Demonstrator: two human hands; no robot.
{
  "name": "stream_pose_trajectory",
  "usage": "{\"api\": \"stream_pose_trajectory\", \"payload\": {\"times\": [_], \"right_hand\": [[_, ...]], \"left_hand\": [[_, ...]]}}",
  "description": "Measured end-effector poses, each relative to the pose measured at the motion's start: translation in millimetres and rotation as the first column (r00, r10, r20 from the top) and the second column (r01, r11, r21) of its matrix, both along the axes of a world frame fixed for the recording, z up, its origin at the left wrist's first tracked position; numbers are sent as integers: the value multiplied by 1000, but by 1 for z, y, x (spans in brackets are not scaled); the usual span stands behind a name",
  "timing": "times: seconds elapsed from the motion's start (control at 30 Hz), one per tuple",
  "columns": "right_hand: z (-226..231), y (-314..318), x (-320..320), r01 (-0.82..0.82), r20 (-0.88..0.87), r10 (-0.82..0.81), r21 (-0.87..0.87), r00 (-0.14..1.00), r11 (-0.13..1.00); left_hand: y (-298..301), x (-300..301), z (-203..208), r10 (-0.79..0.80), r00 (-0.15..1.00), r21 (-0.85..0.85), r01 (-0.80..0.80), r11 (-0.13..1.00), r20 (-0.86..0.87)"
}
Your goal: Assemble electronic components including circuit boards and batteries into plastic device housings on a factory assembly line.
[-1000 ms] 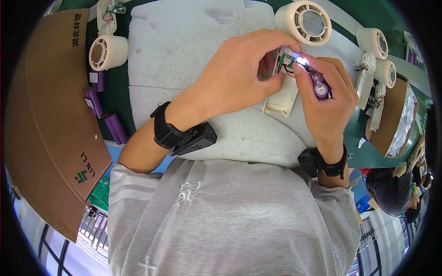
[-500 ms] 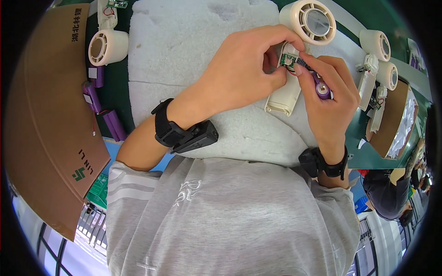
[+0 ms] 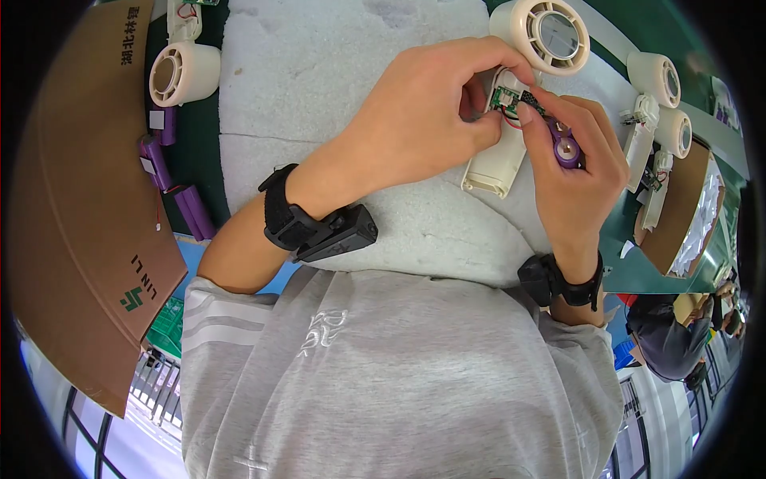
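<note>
A broad sheet of matte brown cardboard (image 3: pixel 88 215) curves along the left. Beside it, smooth purple cylindrical cells (image 3: pixel 194 211) and a cream fan (image 3: pixel 183 73) with a drum-shaped, ribbed head lie on the dark green surface (image 3: pixel 198 148). A white foam pad (image 3: pixel 311 80), grainy, pitted and creased, fills the middle. Above it, the left hand (image 3: pixel 435 112) grips an open cream casing (image 3: pixel 488 172), long and shallow with smooth walls, between thumb and forefinger. A round, spoked fan head (image 3: pixel 546 36) adjoins the casing's far end. At that end sits a small green circuit board (image 3: pixel 504 99) with thin wires, its right part pinched by the thumb and forefinger of the right hand (image 3: pixel 576 172); a glossy purple cell (image 3: pixel 567 150) rests against that hand's curled fingers. Farther right stand more cream fans (image 3: pixel 653 78) and a cardboard carton (image 3: pixel 666 211) holding crinkled, whitish sheeting (image 3: pixel 699 219).
</note>
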State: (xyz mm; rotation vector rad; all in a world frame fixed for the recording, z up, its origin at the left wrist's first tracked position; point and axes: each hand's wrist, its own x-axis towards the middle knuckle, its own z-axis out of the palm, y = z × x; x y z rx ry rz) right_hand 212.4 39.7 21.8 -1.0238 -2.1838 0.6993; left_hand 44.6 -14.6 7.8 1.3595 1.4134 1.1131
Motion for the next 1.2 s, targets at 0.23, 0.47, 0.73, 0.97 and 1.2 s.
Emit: {"api": "stream_pose_trajectory", "payload": {"times": [0.23, 0.47, 0.73, 0.97, 1.2], "right_hand": [[1, 0, -1, 15, -2, -15, 3, 1000, 1000], [-1, 0, 0, 14, -11, -13, 72, 1000, 997], [1, 1, 2, 96, -6, -98, -136, 995, 986], [10, 8, 6, 42, 76, -17, -341, 997, 939], [30, 18, 18, -71, 42, 153, -745, 987, 663]], "left_hand": [[0, -5, 4, -23, 997, -39, 26, 999, 80], [5, -2, -8, 66, 987, 135, -85, 987, 144], [5, -18, 2, -157, 936, 161, 215, 963, -315], [5, -14, 3, -124, 959, 203, 178, 963, -253], [0, -15, -2, -75, 982, 189, 108, 976, -176]]}}
